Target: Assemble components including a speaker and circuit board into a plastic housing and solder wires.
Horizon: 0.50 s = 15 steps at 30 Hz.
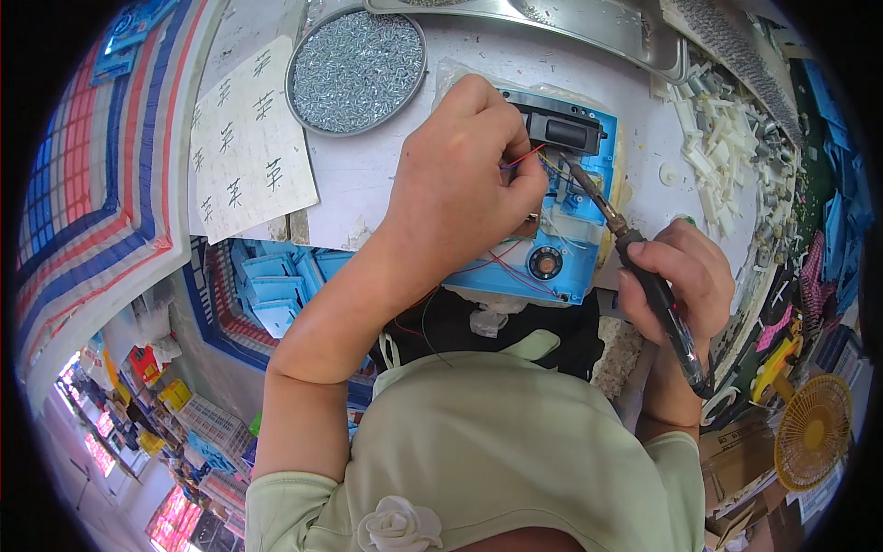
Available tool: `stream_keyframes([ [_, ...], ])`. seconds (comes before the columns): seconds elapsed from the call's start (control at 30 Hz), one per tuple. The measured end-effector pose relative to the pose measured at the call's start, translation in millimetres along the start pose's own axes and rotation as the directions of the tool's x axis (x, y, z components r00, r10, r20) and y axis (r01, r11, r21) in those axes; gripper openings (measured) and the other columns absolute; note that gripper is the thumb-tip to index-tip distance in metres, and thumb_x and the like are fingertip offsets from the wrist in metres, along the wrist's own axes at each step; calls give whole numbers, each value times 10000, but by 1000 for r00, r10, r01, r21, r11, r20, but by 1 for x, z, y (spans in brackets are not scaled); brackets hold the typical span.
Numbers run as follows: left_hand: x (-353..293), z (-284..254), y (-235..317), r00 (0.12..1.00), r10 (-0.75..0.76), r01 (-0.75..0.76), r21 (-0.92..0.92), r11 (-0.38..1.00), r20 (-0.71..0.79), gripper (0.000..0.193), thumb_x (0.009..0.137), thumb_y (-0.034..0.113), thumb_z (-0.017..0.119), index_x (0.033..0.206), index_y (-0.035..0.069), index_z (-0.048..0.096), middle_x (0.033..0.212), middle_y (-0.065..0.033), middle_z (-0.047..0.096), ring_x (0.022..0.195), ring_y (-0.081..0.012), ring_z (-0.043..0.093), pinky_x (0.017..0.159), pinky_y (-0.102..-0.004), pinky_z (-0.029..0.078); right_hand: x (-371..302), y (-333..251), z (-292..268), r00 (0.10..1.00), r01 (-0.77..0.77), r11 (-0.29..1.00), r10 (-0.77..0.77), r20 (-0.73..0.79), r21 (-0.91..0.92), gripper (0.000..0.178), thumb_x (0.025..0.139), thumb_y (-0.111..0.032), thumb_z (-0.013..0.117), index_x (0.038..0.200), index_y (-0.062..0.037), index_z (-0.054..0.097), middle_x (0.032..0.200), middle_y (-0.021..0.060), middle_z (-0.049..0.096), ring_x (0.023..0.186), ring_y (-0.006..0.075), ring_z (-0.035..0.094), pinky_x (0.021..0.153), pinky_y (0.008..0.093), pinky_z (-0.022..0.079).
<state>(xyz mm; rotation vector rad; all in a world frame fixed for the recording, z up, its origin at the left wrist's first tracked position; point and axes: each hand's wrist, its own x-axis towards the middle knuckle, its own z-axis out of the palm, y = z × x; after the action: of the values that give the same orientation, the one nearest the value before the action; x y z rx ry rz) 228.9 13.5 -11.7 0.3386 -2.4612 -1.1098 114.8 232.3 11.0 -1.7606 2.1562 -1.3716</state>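
My right hand (690, 276) is closed round the black handle of a soldering iron (659, 296). The metal shaft of the iron slants up and left, its tip close to thin coloured wires by a black rectangular part (566, 134). My left hand (464, 166) is pinched, with a red wire (526, 155) coming out at its fingertips. Both hands are over an open blue plastic housing (579, 261). Inside the housing, a round speaker-like part (545, 264) sits near the lower corner, and red wires run toward it. My left hand covers part of the housing.
A round metal tray of small screws (357, 72) stands at the far left, beside a sheet of handwritten paper (248, 147). A steel tray (589, 32) lies along the back. White plastic pieces (713, 156) are heaped on the right. A yellow fan (813, 432) stands lower right.
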Motion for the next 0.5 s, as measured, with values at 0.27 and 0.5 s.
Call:
stream_keyframes([
  [0.27,0,-1,3,1000,-21,21,-9,1000,16,97,784,-14,723,785,-15,626,843,-69,532,651,-140,567,552,-261,478,-1,-1,-2,1000,-19,1000,19,-20,4,314,741,-75,817,1028,-93,688,644,35,554,532,219,524,484,339,362],
  [0.5,0,-1,3,1000,-18,18,11,1000,18,89,788,-17,713,792,-13,625,846,-68,528,654,-141,557,553,-260,475,-1,0,1,1000,7,1000,-7,-26,22,306,741,-33,797,1022,-46,678,646,53,562,529,216,522,484,331,367],
])
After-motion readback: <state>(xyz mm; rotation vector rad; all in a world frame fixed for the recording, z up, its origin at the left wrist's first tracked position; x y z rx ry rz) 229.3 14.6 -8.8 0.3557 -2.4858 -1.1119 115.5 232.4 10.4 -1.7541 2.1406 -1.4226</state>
